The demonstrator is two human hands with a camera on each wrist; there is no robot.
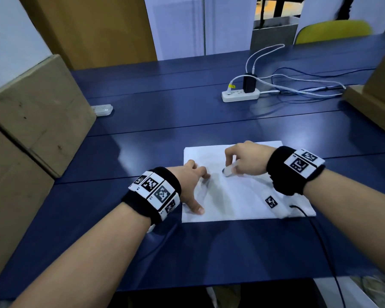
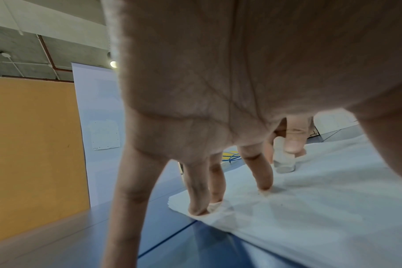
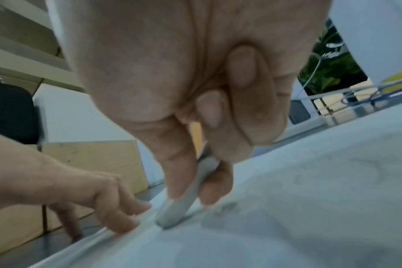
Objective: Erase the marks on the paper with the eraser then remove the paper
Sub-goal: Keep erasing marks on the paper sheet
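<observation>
A white sheet of paper lies on the blue table in front of me, with faint grey smudges on it. My right hand pinches a white eraser between thumb and fingers, its tip pressed on the paper. The eraser stands slanted, and it also shows past my left fingers as a pale eraser. My left hand rests spread on the paper's left side, fingertips pressing the sheet down.
Cardboard boxes stand along the left edge and another cardboard box at the right. A white power strip with a black plug and tangled cables lies at the back. A small white device sits left. A black cable runs from my right wrist.
</observation>
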